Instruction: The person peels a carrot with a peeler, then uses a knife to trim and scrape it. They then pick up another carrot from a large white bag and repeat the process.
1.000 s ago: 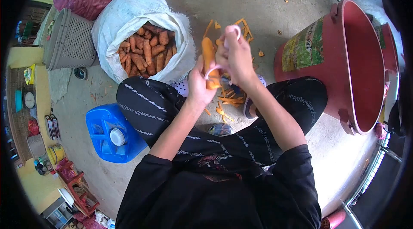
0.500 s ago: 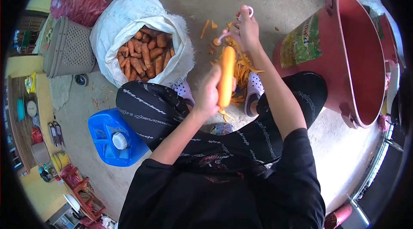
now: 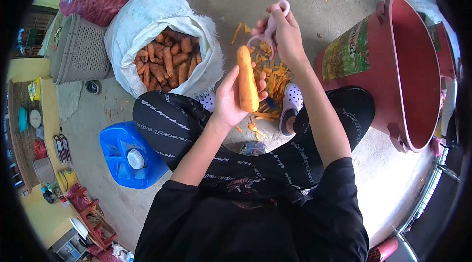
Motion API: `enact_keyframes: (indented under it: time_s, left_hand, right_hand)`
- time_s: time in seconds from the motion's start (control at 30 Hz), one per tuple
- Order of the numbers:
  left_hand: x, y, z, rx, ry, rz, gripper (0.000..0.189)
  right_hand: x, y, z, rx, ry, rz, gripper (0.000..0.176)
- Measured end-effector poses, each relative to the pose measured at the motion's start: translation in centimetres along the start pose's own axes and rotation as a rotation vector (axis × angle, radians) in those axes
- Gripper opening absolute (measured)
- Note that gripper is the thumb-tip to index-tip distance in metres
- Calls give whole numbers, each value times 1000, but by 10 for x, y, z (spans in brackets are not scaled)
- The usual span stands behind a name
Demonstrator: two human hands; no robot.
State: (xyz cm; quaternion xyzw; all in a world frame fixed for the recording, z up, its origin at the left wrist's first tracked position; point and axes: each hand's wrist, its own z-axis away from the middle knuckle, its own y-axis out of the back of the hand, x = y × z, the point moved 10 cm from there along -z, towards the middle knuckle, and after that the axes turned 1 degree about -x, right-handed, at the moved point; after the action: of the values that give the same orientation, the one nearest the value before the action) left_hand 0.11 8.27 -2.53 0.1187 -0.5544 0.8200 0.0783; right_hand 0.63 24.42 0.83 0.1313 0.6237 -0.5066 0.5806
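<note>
Left hand (image 3: 230,98): palm turned up, fingers wrapped around one carrot (image 3: 248,85), thumb along its side. Carrot is smooth, pale orange, held lengthwise with its far end pointing away from the body, above the floor between the knees. Right hand (image 3: 290,38): closed on the handle of a pink peeler (image 3: 270,30), raised beyond the carrot and to its right. Peeler's forked head lies near the carrot's far end; cannot tell whether they touch.

Peels (image 3: 279,79) lie in a loose heap on the floor below the hands, beside a dotted shoe (image 3: 293,97); a few strips lie apart from it.

To the left, a white sack (image 3: 140,13) stands with its mouth folded open, full of rough, brownish carrots (image 3: 168,60). Blue jug (image 3: 130,139) is beside the left knee. Grey crate (image 3: 87,50) is left of the sack. Red tub (image 3: 418,70) is tilted, near the right knee.
</note>
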Motion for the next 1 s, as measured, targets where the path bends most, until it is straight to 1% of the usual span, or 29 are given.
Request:
enact_keyframes:
  time_s: [0.1, 0.2, 0.3, 0.4, 0.5, 0.53, 0.63, 0.67, 0.77, 0.87, 0.97, 1.0]
  left_hand:
    - [-3, 2, -8, -201, 9, 52, 39]
    - [-2, 13, -12, -89, 4, -7, 37]
    - [3, 22, -8, 143, -43, -33, 32]
    - [5, 33, -10, 180, -56, -31, 32]
    - [9, 30, -12, -29, -96, -64, 28]
    - [14, 26, -11, -84, -157, -132, 27]
    - [13, 33, -13, 27, -107, -163, 32]
    - [14, 34, -13, 67, -116, -179, 38]
    - [17, 19, -8, -54, -179, -262, 37]
    - [18, 22, -9, -63, -214, -237, 30]
    - [17, 26, -10, -113, -208, -131, 23]
    - [18, 26, -8, -78, -214, -122, 20]
  right_hand:
    - [-8, 7, 3, 17, 104, 132, 25]
    - [-11, 6, 20, 44, 38, -232, 26]
    - [-17, -6, 39, 13, 2, -330, 26]
    - [-11, -24, 59, -79, -84, -316, 27]
    - [0, -45, 77, -136, -153, -240, 29]
    - [7, -50, 80, -158, -169, -247, 30]
    - [13, -61, 84, -240, -159, -233, 30]
    - [13, -61, 84, -239, -156, -223, 30]
    - [14, -60, 83, -231, -140, -200, 29]
    - [17, -56, 80, -220, -117, -191, 30]
    - [19, -53, 77, -204, -116, -179, 30]
    - [20, -53, 76, -195, -114, -168, 29]
